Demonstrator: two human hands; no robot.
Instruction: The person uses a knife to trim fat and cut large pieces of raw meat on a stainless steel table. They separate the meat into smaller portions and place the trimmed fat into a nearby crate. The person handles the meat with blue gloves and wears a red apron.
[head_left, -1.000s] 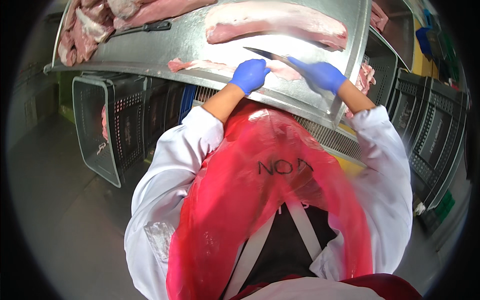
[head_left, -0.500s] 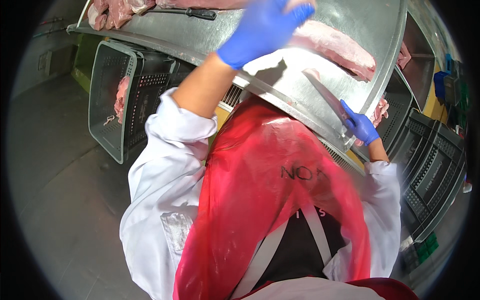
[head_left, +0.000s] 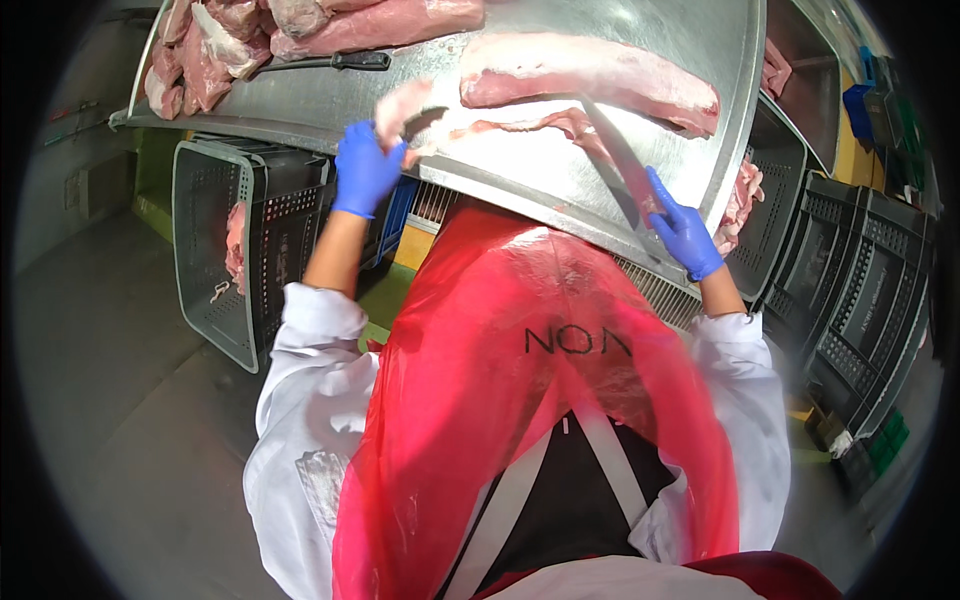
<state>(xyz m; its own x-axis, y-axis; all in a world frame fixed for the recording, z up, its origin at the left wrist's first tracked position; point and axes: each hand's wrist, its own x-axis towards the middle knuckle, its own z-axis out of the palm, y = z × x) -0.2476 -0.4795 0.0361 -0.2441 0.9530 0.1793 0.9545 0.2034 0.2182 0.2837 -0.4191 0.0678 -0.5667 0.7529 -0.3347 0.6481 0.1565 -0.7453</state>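
Note:
My left hand (head_left: 368, 172), in a blue glove, is closed on a pale meat piece (head_left: 401, 108) near the steel table's front edge, left of centre. My right hand (head_left: 682, 226), also blue-gloved, grips a knife whose blade (head_left: 618, 147) points up and leftward across the steel table (head_left: 700, 165). Beside the blade lies a thin strip of trimming (head_left: 530, 126). A long pork loin (head_left: 585, 78) rests above that strip. At the back left are a heap of meat (head_left: 205, 60) and a black-handled tool (head_left: 360, 61).
A grey perforated crate (head_left: 211, 310) holding scraps stands left below the table. Another crate (head_left: 783, 180) with meat sits at the table's right end, near stacked black crates (head_left: 840, 290). A steel bin (head_left: 805, 80) is at the upper right, and a red apron (head_left: 520, 390) covers my front.
My left hand was raised high half a second ago; it is now lower and further left, with a meat piece. The knife has moved slightly left and up with my right hand.

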